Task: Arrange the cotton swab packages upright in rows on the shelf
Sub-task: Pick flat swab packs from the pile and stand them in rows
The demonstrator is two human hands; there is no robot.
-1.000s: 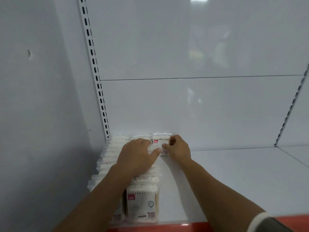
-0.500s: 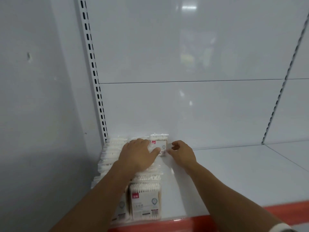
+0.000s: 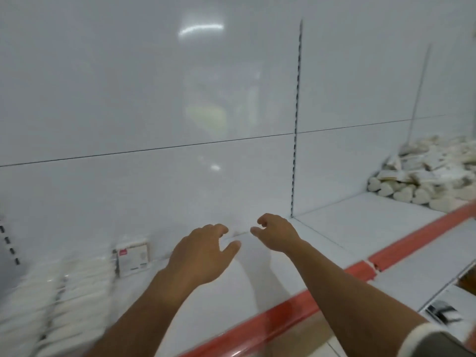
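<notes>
Cotton swab packages [image 3: 132, 258], white, red-labelled, upright, left hand [image 3: 201, 256] and right hand [image 3: 277, 234] loosely spread

- The left hand [image 3: 203, 253] and right hand [image 3: 277, 234] were bare.
- The right arm [image 3: 347, 284] wore a short grey sleeve [image 3: 438, 342] edged with a white cuff [image 3: 415, 331].
- The left arm [image 3: 144, 313] showed bare to the picture's edge.

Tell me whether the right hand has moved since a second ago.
Yes. The right hand left the upright package and went rightward, toward the next slotted post.
</notes>
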